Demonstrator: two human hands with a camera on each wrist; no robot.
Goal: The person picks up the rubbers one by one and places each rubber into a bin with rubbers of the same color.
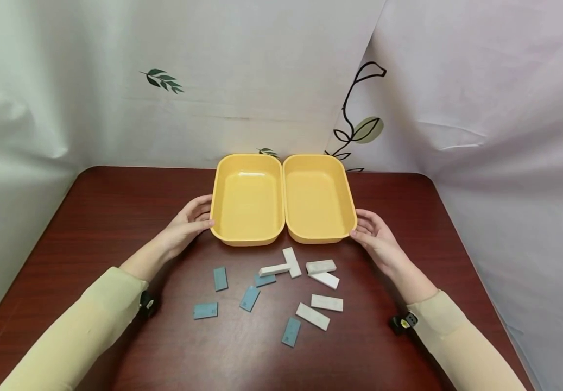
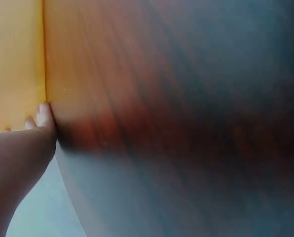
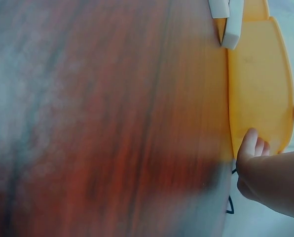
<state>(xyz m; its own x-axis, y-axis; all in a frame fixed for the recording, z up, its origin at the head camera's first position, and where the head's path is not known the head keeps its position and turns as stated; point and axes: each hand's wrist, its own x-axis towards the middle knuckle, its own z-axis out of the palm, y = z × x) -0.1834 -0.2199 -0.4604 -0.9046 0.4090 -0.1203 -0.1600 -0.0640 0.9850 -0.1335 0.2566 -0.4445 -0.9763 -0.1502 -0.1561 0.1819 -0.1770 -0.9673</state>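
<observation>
Nearest, blue tiles (image 1: pixel 291 332) and white blocks (image 1: pixel 312 316) lie where a backward pull could knock them. Beyond, fingers half-curled, the left hand (image 1: pixel 182 227) and right hand (image 1: pixel 380 244) hold the outer edges of the adjoining left yellow tray (image 1: pixel 249 212) and right yellow tray (image 1: pixel 318 209); uneven squeezing could skew both.

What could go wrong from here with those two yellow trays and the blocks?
If the left hand and right hand push unevenly, the left tray and right tray might skew apart. Pulling them nearer could hit the closest white block. A second white block, overlapping a blue tile, could shift too.
</observation>
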